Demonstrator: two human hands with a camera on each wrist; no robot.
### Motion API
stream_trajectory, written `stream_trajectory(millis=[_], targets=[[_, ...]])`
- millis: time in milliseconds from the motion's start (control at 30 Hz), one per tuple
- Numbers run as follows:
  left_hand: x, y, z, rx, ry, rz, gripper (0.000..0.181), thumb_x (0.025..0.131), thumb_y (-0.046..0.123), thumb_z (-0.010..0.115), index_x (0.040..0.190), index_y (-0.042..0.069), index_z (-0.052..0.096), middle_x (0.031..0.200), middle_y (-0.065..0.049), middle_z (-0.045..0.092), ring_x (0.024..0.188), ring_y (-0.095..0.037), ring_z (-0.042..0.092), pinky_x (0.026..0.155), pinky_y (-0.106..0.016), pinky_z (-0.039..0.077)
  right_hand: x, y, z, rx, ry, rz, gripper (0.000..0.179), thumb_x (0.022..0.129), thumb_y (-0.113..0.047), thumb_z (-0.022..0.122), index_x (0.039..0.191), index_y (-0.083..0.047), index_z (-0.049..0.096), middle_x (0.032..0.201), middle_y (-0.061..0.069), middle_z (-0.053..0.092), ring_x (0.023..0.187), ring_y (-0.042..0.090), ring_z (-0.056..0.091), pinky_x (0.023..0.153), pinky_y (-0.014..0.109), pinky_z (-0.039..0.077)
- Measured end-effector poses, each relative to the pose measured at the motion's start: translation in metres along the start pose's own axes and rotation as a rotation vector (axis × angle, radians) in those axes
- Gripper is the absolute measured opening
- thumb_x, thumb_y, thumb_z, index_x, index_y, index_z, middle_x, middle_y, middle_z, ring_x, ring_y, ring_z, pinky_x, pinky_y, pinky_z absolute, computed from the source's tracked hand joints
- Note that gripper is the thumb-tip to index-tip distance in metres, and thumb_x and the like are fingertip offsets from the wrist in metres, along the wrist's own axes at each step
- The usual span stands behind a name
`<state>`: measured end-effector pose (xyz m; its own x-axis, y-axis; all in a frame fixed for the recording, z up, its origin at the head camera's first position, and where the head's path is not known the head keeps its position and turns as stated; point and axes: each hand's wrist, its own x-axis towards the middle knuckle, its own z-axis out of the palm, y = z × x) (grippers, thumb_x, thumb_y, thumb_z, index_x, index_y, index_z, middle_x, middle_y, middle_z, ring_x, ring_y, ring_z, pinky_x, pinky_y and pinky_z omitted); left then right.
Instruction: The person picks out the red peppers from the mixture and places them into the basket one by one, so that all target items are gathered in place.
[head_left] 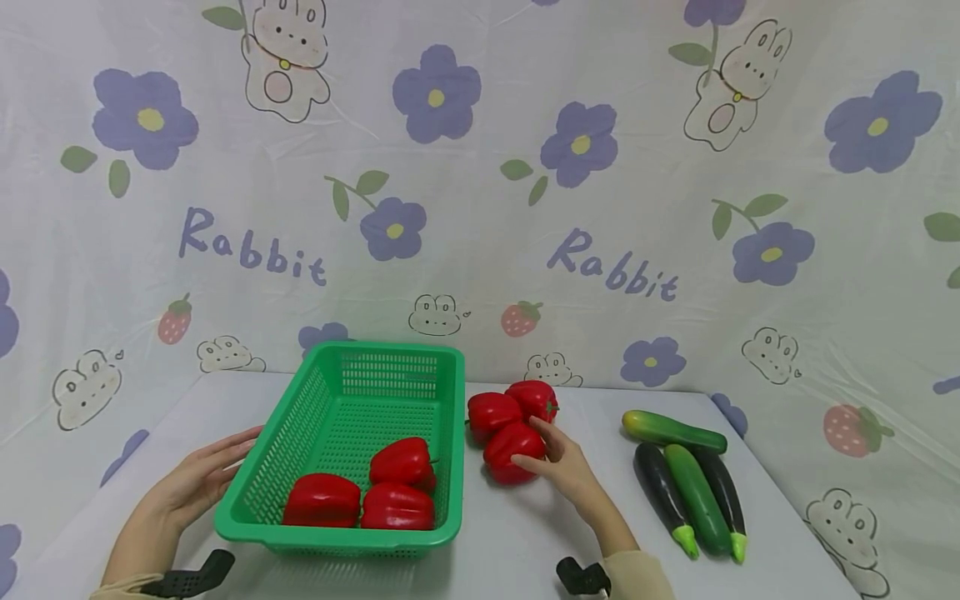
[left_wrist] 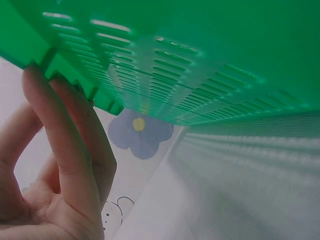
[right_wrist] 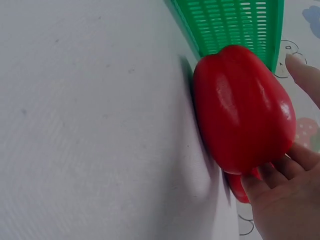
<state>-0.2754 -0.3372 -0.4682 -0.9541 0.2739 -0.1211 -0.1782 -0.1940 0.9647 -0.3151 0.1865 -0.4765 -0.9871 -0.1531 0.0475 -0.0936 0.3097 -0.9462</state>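
Observation:
A green plastic basket [head_left: 351, 536] with slotted walls holds three red bell peppers, one of them a bell pepper [head_left: 321, 500] at its front left. My left hand [head_left: 197, 477] is at the basket's left side, its extended fingertips [left_wrist: 37, 82] touching the underside of the rim. Right of the basket, three more red peppers sit close together on the table. At the nearest bell pepper [head_left: 506, 457] is my right hand [head_left: 562, 462], thumb and fingers spread around its right side. In the right wrist view the fingers touch this pepper while the thumb stands off it.
On the right of the white table [head_left: 525, 550] lie two dark eggplants, one an eggplant [head_left: 660, 487], and two green zucchini, one a zucchini [head_left: 675, 431] lying crosswise behind. A patterned cloth [head_left: 480, 208] hangs behind the table.

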Motion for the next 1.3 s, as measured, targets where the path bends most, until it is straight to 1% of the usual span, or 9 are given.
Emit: stream_trajectory(millis=[100,233,333,467,600,867,1033,1133,1300], targets=[[0.000,0.000,0.000,0.015,0.006,-0.002,0.034,0.104,0.017,0.045,0.108,0.039,0.070,0.112,0.020,0.069,0.104,-0.005,0.067,0.087,-0.024,0.056,0.000,0.004,0.001,-0.003,0.013,0.014,0.075,0.085,-0.029,0.076,0.149,-0.016,0.039,0.156,0.012,0.037,0.146,0.037,0.031,0.112,0.053,0.038],[0.000,-0.001,0.001,0.029,0.011,-0.001,0.033,0.104,0.018,0.046,0.108,0.040,0.070,0.112,0.020,0.069,0.104,-0.005,0.066,0.088,-0.024,0.056,0.000,0.009,0.003,0.001,0.032,0.031,0.074,0.084,-0.029,0.076,0.148,-0.016,0.042,0.151,0.013,0.043,0.137,0.037,0.042,0.106,0.051,0.046],[0.001,-0.001,0.001,0.024,0.009,0.002,0.033,0.104,0.017,0.046,0.108,0.040,0.070,0.112,0.020,0.069,0.104,-0.005,0.067,0.087,-0.024,0.057,0.000,0.011,0.004,0.008,0.037,0.036,0.073,0.083,-0.029,0.077,0.147,-0.018,0.043,0.149,0.013,0.046,0.135,0.036,0.044,0.104,0.050,0.048],[0.001,-0.001,0.001,0.023,0.016,-0.001,0.033,0.104,0.017,0.046,0.108,0.040,0.070,0.112,0.020,0.069,0.103,-0.005,0.067,0.087,-0.024,0.057,0.000,0.012,0.005,0.016,0.027,0.033,0.073,0.084,-0.029,0.077,0.147,-0.020,0.043,0.151,0.013,0.043,0.139,0.038,0.040,0.105,0.052,0.046],[0.001,-0.001,0.000,0.032,0.035,-0.009,0.032,0.104,0.019,0.047,0.107,0.041,0.069,0.111,0.021,0.069,0.103,-0.005,0.066,0.087,-0.024,0.056,0.000,0.013,0.005,0.015,0.023,0.030,0.073,0.084,-0.029,0.077,0.148,-0.020,0.042,0.152,0.014,0.042,0.139,0.038,0.039,0.105,0.052,0.046],[0.001,0.000,0.001,0.029,0.041,-0.011,0.032,0.104,0.018,0.047,0.107,0.040,0.069,0.111,0.020,0.069,0.103,-0.005,0.067,0.087,-0.025,0.057,-0.001,0.012,0.007,-0.003,0.034,0.018,0.074,0.085,-0.031,0.075,0.148,-0.015,0.040,0.147,0.016,0.047,0.134,0.038,0.046,0.101,0.050,0.050],[0.000,0.000,0.001,0.026,0.043,-0.010,0.032,0.104,0.018,0.047,0.107,0.040,0.069,0.111,0.020,0.069,0.103,-0.005,0.067,0.087,-0.024,0.057,-0.002,0.013,0.008,-0.003,0.037,0.003,0.072,0.085,-0.030,0.075,0.147,-0.014,0.042,0.144,0.015,0.051,0.130,0.034,0.050,0.099,0.046,0.052],[0.000,-0.001,0.001,0.020,0.039,-0.010,0.032,0.104,0.018,0.046,0.107,0.040,0.069,0.111,0.020,0.069,0.103,-0.005,0.067,0.087,-0.024,0.057,-0.001,0.014,0.008,-0.004,0.045,-0.010,0.070,0.086,-0.029,0.074,0.146,-0.013,0.044,0.143,0.015,0.052,0.128,0.033,0.052,0.100,0.045,0.052],[0.001,-0.002,0.000,0.015,0.024,-0.002,0.034,0.105,0.017,0.045,0.107,0.039,0.070,0.111,0.020,0.069,0.103,-0.005,0.067,0.087,-0.024,0.057,-0.001,0.015,0.009,0.015,0.055,0.000,0.066,0.086,-0.029,0.074,0.144,-0.015,0.047,0.142,0.014,0.054,0.129,0.033,0.053,0.103,0.047,0.049]])
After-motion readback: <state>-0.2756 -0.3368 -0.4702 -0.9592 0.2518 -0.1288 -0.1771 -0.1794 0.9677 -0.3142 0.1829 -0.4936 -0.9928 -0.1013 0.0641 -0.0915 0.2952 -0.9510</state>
